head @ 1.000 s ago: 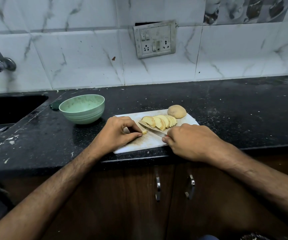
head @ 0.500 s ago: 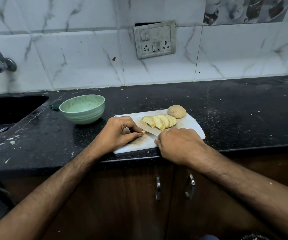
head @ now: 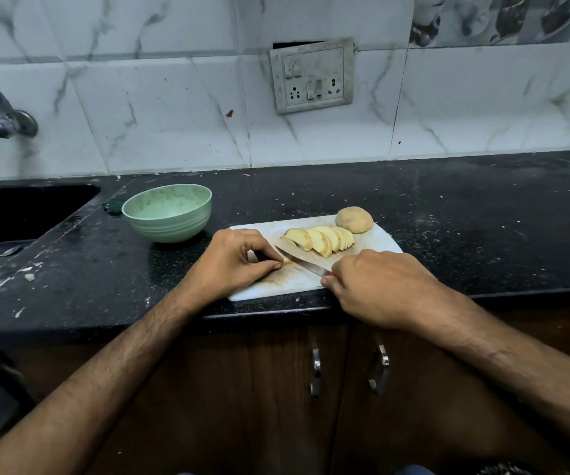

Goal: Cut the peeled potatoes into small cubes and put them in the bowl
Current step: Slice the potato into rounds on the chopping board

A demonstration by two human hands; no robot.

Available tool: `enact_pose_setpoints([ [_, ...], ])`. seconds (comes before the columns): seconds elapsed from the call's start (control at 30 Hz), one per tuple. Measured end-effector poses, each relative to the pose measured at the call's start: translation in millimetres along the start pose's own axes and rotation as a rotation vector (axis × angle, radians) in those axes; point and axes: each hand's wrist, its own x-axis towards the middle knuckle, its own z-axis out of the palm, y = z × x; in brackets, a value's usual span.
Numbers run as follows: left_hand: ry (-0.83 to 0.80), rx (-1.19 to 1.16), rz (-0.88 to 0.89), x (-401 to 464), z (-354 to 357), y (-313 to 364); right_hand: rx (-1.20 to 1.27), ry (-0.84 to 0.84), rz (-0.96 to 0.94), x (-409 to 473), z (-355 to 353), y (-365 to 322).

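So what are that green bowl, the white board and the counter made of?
Green bowl: probably matte plastic or melamine, with a speckled, dull surface and ribbed sides. Cutting board: likely white plastic, smooth with rounded corners and brownish staining. Counter: seems to be polished black granite, flecked and faintly glossy.

Speckled matt stone counter (head: 448, 214), metal knife (head: 302, 264)

Marble-tiled wall (head: 160, 108), black counter (head: 465, 214), wooden cabinets (head: 242, 389)
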Motion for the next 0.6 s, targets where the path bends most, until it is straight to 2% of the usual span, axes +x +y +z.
enact_pose_setpoints([
  [0.4, -0.015, -0.028, -0.021, 0, 0, 2, -0.012, 0.0, -0.012, 10, 14, -17],
  [0.6, 0.015, -0.038, -0.06, -1, -1, 7, 0.062, 0.026, 0.021, 12, 11, -6],
])
